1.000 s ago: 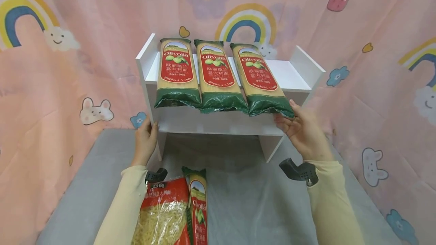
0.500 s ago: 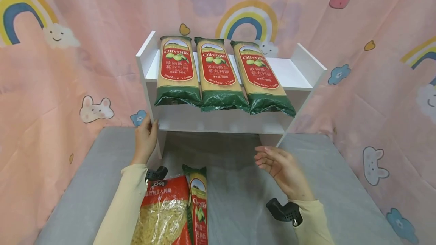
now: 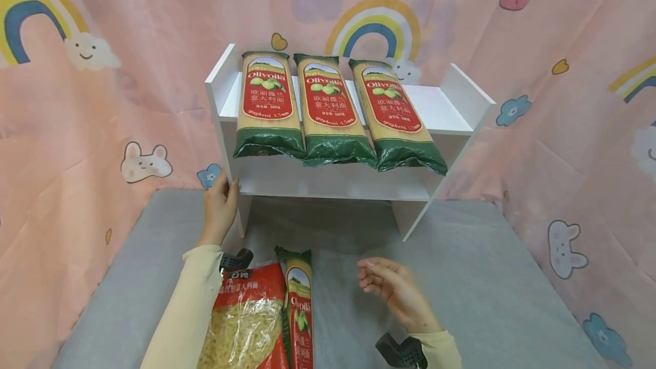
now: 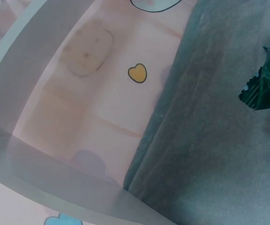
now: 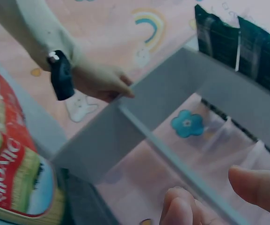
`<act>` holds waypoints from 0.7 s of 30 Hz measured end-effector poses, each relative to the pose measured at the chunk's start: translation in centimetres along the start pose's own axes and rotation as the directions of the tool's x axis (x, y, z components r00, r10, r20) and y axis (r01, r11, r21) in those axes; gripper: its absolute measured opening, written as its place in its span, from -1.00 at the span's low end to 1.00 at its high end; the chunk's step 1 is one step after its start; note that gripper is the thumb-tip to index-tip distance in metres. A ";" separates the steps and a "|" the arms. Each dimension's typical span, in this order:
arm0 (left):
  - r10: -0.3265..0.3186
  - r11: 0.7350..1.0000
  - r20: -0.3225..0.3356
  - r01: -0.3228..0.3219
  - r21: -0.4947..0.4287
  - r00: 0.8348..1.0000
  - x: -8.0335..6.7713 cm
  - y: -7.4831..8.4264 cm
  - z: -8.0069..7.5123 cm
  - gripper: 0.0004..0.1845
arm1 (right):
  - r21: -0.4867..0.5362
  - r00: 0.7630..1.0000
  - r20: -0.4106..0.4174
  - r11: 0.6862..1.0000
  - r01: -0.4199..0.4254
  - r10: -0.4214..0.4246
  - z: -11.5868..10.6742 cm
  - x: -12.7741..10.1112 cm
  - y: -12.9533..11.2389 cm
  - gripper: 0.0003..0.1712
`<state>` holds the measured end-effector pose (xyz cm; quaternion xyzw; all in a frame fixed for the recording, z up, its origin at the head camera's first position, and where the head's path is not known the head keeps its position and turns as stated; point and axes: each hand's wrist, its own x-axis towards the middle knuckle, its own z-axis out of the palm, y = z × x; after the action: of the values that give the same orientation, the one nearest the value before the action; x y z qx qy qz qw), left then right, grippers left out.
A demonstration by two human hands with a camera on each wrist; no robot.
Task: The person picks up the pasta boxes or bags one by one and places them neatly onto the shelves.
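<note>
My left hand [image 3: 219, 212] grips the left side panel of a white shelf [image 3: 333, 181], its fingers behind the panel's edge. My right hand [image 3: 397, 289] hovers over the grey cloth, fingers loosely bent, holding nothing. It is nearest to an upright-lying spaghetti pack [image 3: 299, 306] in green, red and yellow. Against that pack lies a clear and red bag of short pasta [image 3: 243, 323], partly cut off below. Leaning side by side on the top shelf are three matching packs: a left spaghetti pack [image 3: 269, 95], a middle spaghetti pack [image 3: 330, 101] and a tilted right spaghetti pack [image 3: 394, 107].
A grey cloth [image 3: 487, 278] covers the surface under the shelf. Behind hangs a pink curtain [image 3: 169, 73] printed with rainbows and animals. The packs' green lower ends stick out over the front of the top board.
My right hand has let go of the right spaghetti pack's lower end and moved down and left, over the cloth. My left hand has stayed on the shelf's side.
</note>
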<state>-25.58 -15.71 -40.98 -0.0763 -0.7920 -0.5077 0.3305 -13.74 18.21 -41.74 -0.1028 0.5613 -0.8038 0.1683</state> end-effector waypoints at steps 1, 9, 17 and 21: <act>0.001 1.000 0.000 -0.001 0.001 1.000 0.0 0.0 0.0 -0.75 | 0.004 1.000 0.007 1.000 -0.005 0.005 0.0 0.0 0.4 -0.76; 0.005 1.000 0.001 -0.005 0.009 1.000 0.0 -0.3 0.0 -0.76 | 0.033 0.992 0.026 0.992 -0.123 0.122 0.7 -0.4 2.6 -0.77; -0.007 1.000 0.003 0.007 -0.006 1.000 0.1 -0.1 0.0 -0.77 | 0.016 0.975 -0.041 0.976 -0.218 0.218 1.8 -0.8 4.8 -0.84; -0.003 1.000 0.004 0.003 -0.023 1.000 0.1 -0.2 0.0 -0.75 | 0.012 0.963 -0.058 0.964 -0.265 0.265 2.3 -1.0 6.0 -0.85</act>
<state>-25.73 -15.84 -41.13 -0.0800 -0.7868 -0.5172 0.3271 -11.10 14.72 -46.50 -0.0028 0.5732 -0.7778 0.2577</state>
